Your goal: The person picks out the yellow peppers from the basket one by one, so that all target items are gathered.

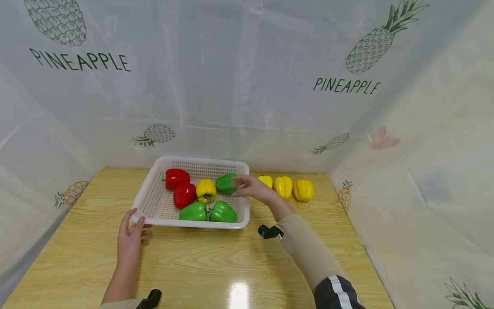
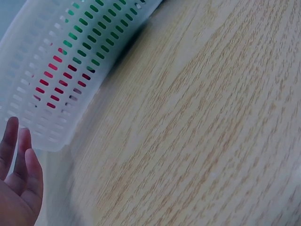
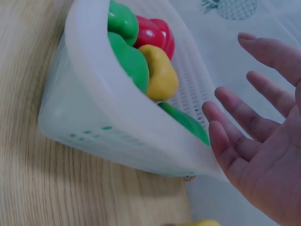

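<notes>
A white plastic basket [image 1: 148, 206] holds two red bell peppers [image 1: 184, 195], a yellow bell pepper [image 1: 206, 190] and three green bell peppers [image 1: 193, 211]. At its front left corner, my left hand [image 1: 130, 238] touches the rim with thumb and index finger. The left wrist view shows other fingers [image 2: 31, 179] extended by the basket wall. Over the basket's right side is my right hand [image 1: 251, 188], close to the back green bell pepper [image 1: 225, 183]. Its fingers [image 3: 247, 115] are spread and loosely bent, with nothing between them. Contact with that pepper cannot be told.
Three yellow bell peppers [image 1: 283, 187] stand in a row right of the basket, one partly behind the right hand. The wooden table [image 1: 193, 262] reaches back to a pale curtain [image 1: 216, 86] printed with pineapples. Black camera mounts [image 1: 269, 231] sit at both wrists.
</notes>
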A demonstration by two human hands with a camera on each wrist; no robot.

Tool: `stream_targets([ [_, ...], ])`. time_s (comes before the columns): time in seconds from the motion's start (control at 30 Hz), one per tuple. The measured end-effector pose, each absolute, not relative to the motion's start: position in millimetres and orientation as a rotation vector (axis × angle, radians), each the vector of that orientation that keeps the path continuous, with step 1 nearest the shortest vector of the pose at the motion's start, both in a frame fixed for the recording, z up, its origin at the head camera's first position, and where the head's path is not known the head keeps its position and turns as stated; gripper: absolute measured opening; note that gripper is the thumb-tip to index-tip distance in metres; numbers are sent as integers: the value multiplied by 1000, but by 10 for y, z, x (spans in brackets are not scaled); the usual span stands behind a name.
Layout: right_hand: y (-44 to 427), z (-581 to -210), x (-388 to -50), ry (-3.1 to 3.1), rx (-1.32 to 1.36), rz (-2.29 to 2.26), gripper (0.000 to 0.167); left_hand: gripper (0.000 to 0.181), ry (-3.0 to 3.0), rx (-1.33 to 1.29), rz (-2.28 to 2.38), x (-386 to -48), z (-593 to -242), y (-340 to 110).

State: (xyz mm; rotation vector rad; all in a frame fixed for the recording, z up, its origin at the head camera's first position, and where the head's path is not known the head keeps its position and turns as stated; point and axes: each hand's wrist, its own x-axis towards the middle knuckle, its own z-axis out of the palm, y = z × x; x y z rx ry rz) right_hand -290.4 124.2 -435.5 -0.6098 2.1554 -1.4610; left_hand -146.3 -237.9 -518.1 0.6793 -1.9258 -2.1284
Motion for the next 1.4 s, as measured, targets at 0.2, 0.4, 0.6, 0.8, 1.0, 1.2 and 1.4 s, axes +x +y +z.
stream_targets([
  [0.2, 1150, -4410, -2988, 2135, -620, -1481, 59, 47, -1952, 673, -2105, -1459, -5167, -2391],
  [0.4, 1038, -4431, -3045, 2115, -579, -1495, 60, 46, -1960, 659, -2086, -1462, -5184, -2404],
  [0.6, 913, -4422, -3092, 2090, -597, -1458, 60, 46, -1959, 648, -2084, -1455, -5146, -2388],
  [0.8, 783, -4427, -3143, 2046, -606, -1461, 59, 46, -1957, 657, -2097, -1422, -5035, -2349],
  [1.0, 685, -4454, -3199, 2037, -584, -1474, 60, 47, -1980, 651, -2080, -1455, -5141, -2382],
  [1.2, 598, -4515, -3260, 2017, -544, -1518, 61, 47, -1962, 646, -2085, -1463, -5221, -2401],
  [1.4, 551, -4548, -3281, 2040, -513, -1532, 59, 47, -1952, 648, -2084, -1461, -5232, -2380],
])
